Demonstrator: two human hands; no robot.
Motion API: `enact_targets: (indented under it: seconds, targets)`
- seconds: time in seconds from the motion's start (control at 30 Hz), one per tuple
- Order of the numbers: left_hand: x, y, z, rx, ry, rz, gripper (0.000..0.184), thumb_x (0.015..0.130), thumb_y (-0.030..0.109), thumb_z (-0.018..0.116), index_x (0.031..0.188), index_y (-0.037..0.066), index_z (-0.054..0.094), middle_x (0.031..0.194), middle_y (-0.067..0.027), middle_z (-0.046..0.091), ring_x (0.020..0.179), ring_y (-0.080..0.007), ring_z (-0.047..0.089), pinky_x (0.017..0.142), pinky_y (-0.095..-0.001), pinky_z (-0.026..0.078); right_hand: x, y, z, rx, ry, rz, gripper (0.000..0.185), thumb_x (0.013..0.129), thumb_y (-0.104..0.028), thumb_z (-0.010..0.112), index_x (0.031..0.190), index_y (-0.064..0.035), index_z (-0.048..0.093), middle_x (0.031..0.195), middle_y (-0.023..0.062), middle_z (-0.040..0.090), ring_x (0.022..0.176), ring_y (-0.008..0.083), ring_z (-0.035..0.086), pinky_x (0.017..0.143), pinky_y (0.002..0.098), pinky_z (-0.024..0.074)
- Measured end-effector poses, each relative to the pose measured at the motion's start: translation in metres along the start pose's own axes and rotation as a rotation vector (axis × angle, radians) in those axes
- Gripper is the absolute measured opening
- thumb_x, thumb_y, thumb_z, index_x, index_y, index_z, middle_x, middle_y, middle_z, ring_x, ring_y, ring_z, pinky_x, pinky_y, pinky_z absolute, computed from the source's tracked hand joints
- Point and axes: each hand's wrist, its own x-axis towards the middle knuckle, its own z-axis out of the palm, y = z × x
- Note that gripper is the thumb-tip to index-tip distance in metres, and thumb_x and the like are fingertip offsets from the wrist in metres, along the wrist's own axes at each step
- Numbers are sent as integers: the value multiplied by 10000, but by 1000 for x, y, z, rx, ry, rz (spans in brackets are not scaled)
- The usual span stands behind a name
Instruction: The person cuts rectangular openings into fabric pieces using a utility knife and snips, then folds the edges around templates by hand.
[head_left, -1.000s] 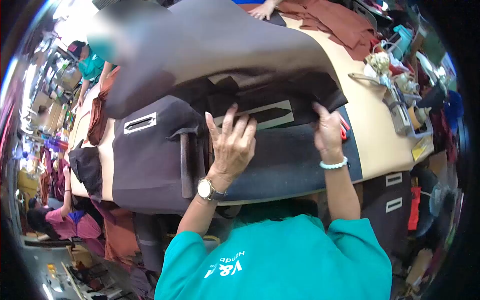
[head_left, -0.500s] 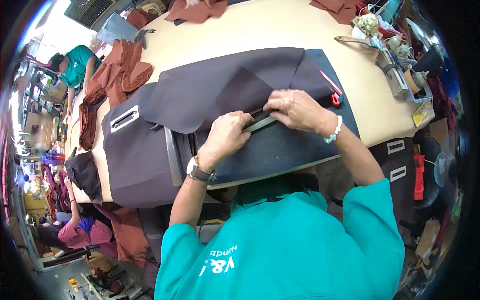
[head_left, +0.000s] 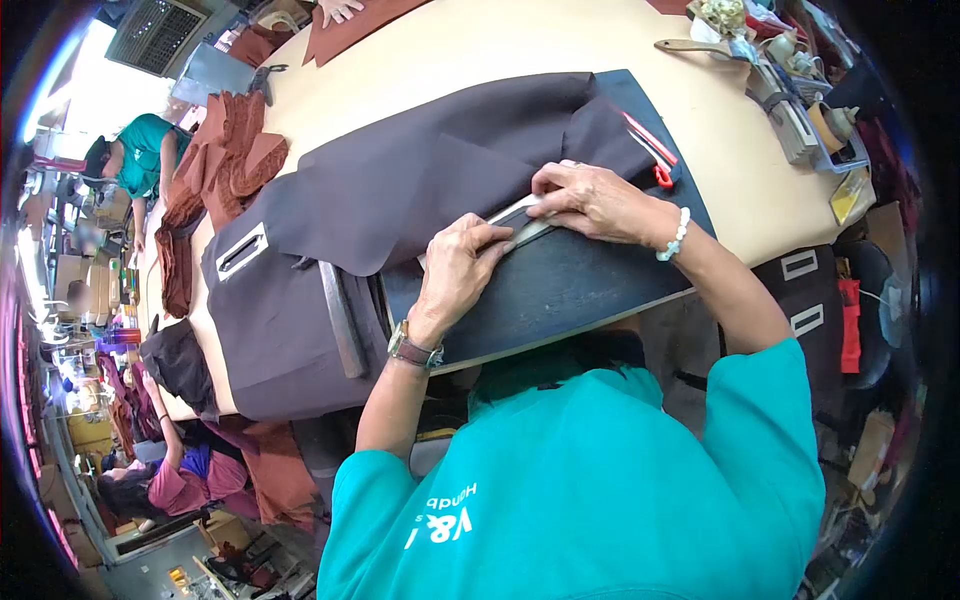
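Dark brown leather [head_left: 400,190] lies folded over a black board [head_left: 560,290] on the table. Along the leather's near edge runs a narrow strip with a pale face [head_left: 532,234]. My left hand [head_left: 458,262], with a watch at the wrist, pinches the strip's left part between thumb and fingers. Close beside it, my right hand [head_left: 592,204], with a beaded bracelet, grips the strip further right. The fingertips hide part of it. Left of my left hand lies a long-handled tool [head_left: 342,320], seemingly a hammer. A red-ended object [head_left: 663,177] lies by the board's right edge.
Rust-brown leather pieces [head_left: 215,150] are heaped on the table [head_left: 430,60] at left. A co-worker's hand [head_left: 338,10] rests on another sheet at the top. A wooden-handled brush [head_left: 690,46] and a plastic bin [head_left: 845,155] stand at right. Other people work at left.
Both hands have stayed at the strip, and more of its pale face shows between them. The leather's near edge is folded further back. A co-worker's hand has appeared at the top.
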Motion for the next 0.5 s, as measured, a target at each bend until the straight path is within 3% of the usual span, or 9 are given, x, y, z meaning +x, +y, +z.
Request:
enact_targets:
  seconds: [0.1, 0.23, 0.37, 0.43, 0.5]
  targets:
    - [-7, -1, 1, -14, 49, 3, 181, 736, 67, 671, 916, 54, 688, 748, -82, 571, 704, -200, 566, 649, -313, 449, -8, 2, -8, 29, -34, -89, 182, 756, -98, 633, 932, -75, 672, 1020, 95, 557, 962, 279, 543, 842, 357, 449]
    - [-8, -3, 3, 5, 74, 32, 181, 739, 80, 672, 918, 61, 691, 745, -80, 565, 702, -202, 563, 653, -312, 449, 3, 7, -6, 139, 51, 106, 184, 783, -193, 618, 863, -31, 651, 1005, 111, 580, 924, 274, 563, 849, 373, 445]
    - [-8, -4, 5, 6, 103, 53, 155, 744, 100, 670, 889, 44, 681, 749, -90, 571, 713, -229, 569, 662, -326, 449, 16, -13, 25, -403, 203, 266, 403, 760, -353, 641, 1001, -37, 577, 1044, 143, 529, 1037, 300, 495, 867, 409, 415]
    - [-8, -3, 3, 1, 91, 47, 145, 747, 109, 669, 871, 32, 671, 756, -97, 577, 725, -244, 574, 669, -335, 452, 24, -16, 44, -427, 262, 142, 518, 735, -434, 644, 1042, -25, 563, 1077, 172, 510, 1068, 306, 466, 913, 410, 379]
    - [-16, -5, -7, 32, 78, 41, 139, 748, 109, 668, 856, 22, 661, 765, -102, 584, 732, -251, 578, 675, -342, 455, 24, -18, 36, -425, 246, 184, 567, 726, -471, 641, 1061, -20, 562, 1100, 179, 508, 1087, 312, 456, 931, 407, 368]
